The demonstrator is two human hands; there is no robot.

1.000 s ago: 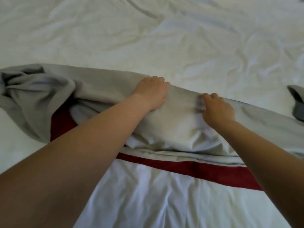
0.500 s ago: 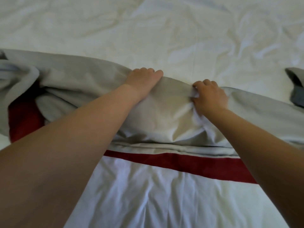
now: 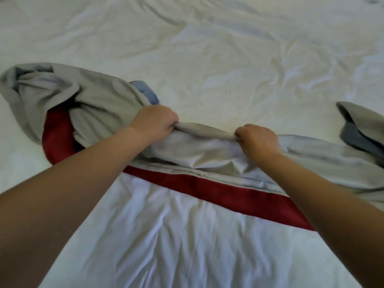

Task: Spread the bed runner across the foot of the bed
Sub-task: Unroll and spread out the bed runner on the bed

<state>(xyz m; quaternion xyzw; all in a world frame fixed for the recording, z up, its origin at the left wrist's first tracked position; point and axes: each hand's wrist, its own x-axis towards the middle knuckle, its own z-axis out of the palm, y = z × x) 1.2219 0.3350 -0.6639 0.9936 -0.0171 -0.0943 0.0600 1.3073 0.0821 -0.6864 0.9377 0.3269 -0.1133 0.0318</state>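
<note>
The bed runner (image 3: 209,156) is a long grey cloth with a dark red band, lying crumpled across the white bed (image 3: 207,59). Its left end is bunched in a heap, with red and a bit of blue lining showing. Its right end runs off toward the frame's right edge. My left hand (image 3: 154,121) is clenched on the runner's far grey edge near the middle. A short way to the right, my right hand (image 3: 257,138) pinches the same edge. A raised fold of grey cloth stretches between the two hands.
A separate folded piece of grey and dark blue cloth (image 3: 361,129) lies at the right edge; whether it belongs to the runner I cannot tell. Wrinkled white sheet covers the bed beyond the runner and in front of it (image 3: 166,246).
Both hands have gone from lying on the grey cloth to gripping its far edge, lifting a fold between them. The left heap has bunched up more, exposing blue lining.
</note>
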